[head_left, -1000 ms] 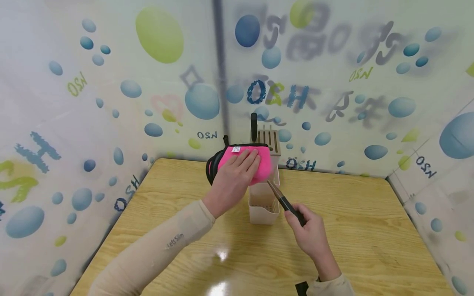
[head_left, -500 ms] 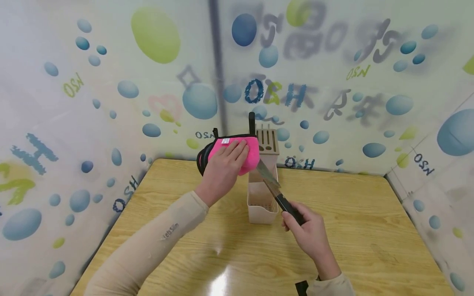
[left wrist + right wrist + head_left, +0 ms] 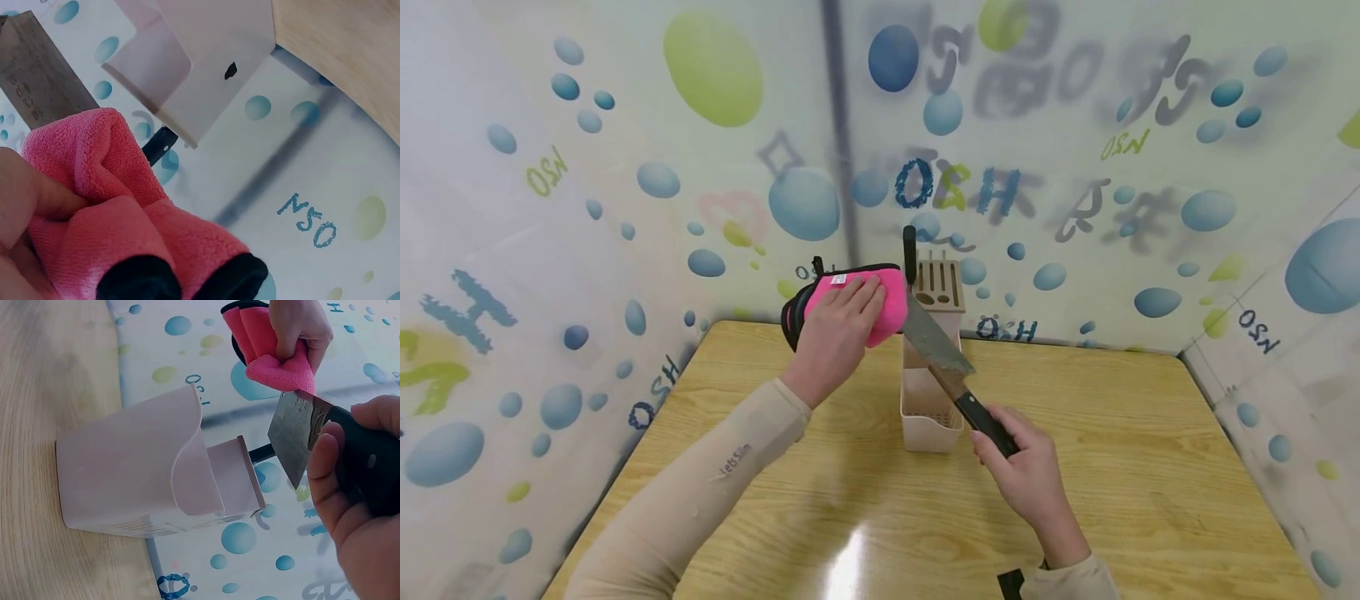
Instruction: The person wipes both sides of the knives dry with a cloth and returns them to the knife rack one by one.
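Note:
My right hand [image 3: 1026,479] grips the black handle of a broad-bladed kitchen knife [image 3: 934,335], its blade pointing up and to the left. A bright pink cloth [image 3: 891,307] with black edging lies folded at the far end of the blade, hiding the tip. My left hand [image 3: 835,337] pinches this cloth; in the left wrist view the thumb presses into its folds, and the marked part of the blade [image 3: 40,78] sticks out beyond them. Seen from the right wrist, the cloth [image 3: 284,369] meets the blade's far end, and fingers curl round the dark handle [image 3: 365,459].
Behind the knife stands a pale plastic knife holder [image 3: 931,437] with a slotted brown top [image 3: 942,287] and an open front bin. Another black-handled knife [image 3: 910,254] stands upright in it. The wooden table [image 3: 1112,467] meets a patterned wall covering [image 3: 1075,167] at the back.
My left hand and the cloth have slid left and slightly up along the knife, baring most of the blade. The right hand has stayed nearly in place.

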The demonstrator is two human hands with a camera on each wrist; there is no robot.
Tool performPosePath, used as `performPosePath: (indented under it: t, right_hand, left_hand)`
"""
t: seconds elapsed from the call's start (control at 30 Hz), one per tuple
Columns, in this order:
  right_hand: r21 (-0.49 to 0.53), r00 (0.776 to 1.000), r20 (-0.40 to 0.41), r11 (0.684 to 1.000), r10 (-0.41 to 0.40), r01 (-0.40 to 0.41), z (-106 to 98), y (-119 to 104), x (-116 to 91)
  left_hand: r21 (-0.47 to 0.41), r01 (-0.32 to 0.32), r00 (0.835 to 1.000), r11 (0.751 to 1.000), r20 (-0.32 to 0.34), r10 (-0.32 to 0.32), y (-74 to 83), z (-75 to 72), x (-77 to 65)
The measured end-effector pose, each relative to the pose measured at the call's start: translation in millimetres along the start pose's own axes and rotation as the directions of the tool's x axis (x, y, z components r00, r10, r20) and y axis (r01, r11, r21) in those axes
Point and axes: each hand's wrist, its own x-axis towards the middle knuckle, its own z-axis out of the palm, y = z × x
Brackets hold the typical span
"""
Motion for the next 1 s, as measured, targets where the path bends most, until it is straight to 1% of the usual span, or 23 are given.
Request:
performPosePath:
  t: [0.13, 0.27, 0.33, 0.4, 0.47, 0.57, 0.67, 0.87, 1.0]
  right_hand:
    - [0.0, 1.0, 0.001, 1.0, -0.02, 0.02, 1, 0, 0]
    - [0.001, 0.999, -0.003, 0.999, -0.04, 0.04, 1, 1, 0]
    - [0.025, 0.999, 0.002, 0.999, -0.034, 0.034, 2, 1, 0]
    - [0.072, 1.0, 0.013, 0.997, -0.006, 0.005, 2, 1, -1]
    - [0.143, 0.998, 0.034, 0.988, 0.045, -0.05, 2, 1, -2]
    - [0.251, 0.99, 0.074, 0.959, 0.118, -0.133, 2, -1, -2]
    - [0.321, 0.983, 0.111, 0.931, 0.146, -0.175, 1, -2, -2]
    - [0.352, 0.972, 0.176, 0.912, 0.157, -0.211, -1, -2, -3]
    - [0.361, 0.963, 0.21, 0.902, 0.167, -0.235, -2, -3, -2]
  left_hand:
    - [-0.008, 0.012, 1.0, 1.0, 0.005, -0.012, -2.1, -0.2, -0.9]
    - [-0.027, -0.003, 1.0, 1.0, 0.001, 0.003, -0.2, -0.2, -2.9]
    - [-0.041, -0.013, 1.0, 0.999, -0.01, 0.012, 2.2, -0.7, -3.8]
    - [-0.046, -0.022, 0.999, 0.999, -0.029, 0.02, 4.9, -1.4, -4.5]
    - [-0.05, -0.027, 0.998, 0.998, -0.059, 0.024, 7.8, -3.1, -4.6]
    - [-0.048, -0.034, 0.994, 0.998, -0.103, 0.029, 11.9, -6.1, -4.2]
    - [-0.053, -0.038, 0.99, 0.998, -0.135, 0.031, 15.7, -8.3, -4.5]
    - [-0.093, -0.038, 0.987, 0.995, -0.161, 0.022, 23.3, -5.2, -7.3]
    - [-0.086, -0.064, 0.98, 0.994, -0.193, 0.046, 30.8, -2.0, -9.6]
